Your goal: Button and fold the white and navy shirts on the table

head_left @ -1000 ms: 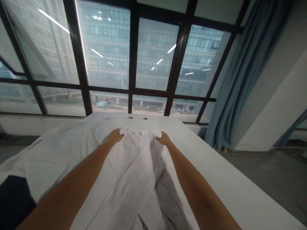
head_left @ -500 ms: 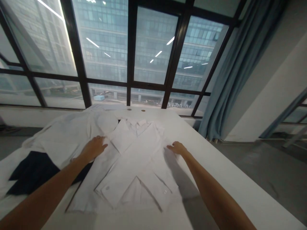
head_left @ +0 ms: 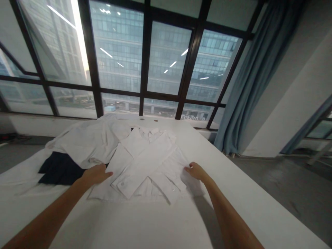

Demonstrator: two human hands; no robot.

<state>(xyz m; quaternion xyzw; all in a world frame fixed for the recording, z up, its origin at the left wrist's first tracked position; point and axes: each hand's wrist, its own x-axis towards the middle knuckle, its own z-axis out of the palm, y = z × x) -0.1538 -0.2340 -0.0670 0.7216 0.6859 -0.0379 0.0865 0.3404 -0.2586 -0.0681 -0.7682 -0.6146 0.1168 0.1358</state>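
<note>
A white shirt (head_left: 147,162) lies spread flat on the white table, its collar toward the window and its sleeves angled out to both sides. My left hand (head_left: 97,174) rests at the outer edge of the left sleeve, thumb stretched over the cloth and away from the other fingers. At the right sleeve's outer edge is my right hand (head_left: 197,171), thumb and forefinger slightly apart at the fabric; the other fingers are partly hidden. Both hands touch or nearly touch the shirt.
More white garments (head_left: 85,138) lie heaped on the left of the table (head_left: 145,228), with a dark navy cloth (head_left: 61,168) among them. Behind stand tall framed windows (head_left: 168,58). A blue curtain (head_left: 249,93) hangs at the right, beyond the table's edge.
Both hands have moved down along the shirt's sides, from near the shoulders to the sleeves. The view has shifted, so the shirt looks smaller and its hem sits higher.
</note>
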